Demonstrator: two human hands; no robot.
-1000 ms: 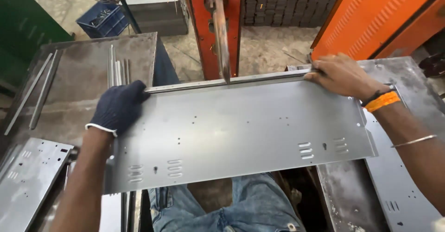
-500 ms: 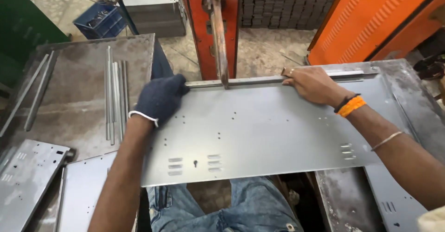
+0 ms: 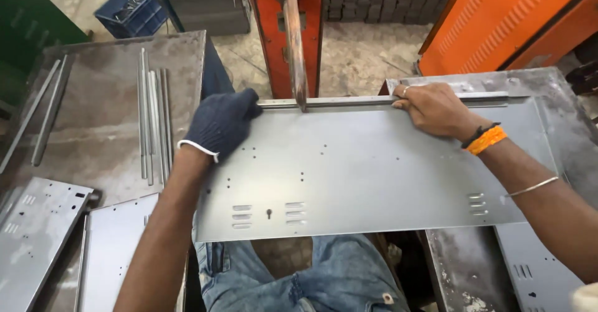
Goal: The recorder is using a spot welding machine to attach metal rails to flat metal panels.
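Both hands, gloved left hand (image 3: 219, 124) and bare right hand (image 3: 436, 108), grip the far edge of the metal panel (image 3: 367, 175), its long axis running left-right mid-frame.

Concrete floor (image 3: 367, 56), orange machine housing (image 3: 498, 19)

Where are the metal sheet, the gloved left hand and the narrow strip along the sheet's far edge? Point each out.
metal sheet (image 3: 361, 175): head view, bare middle of its flat face.
left hand (image 3: 221, 124): head view, back of the dark glove.
narrow strip (image 3: 349, 101): head view, its middle stretch between the hands.
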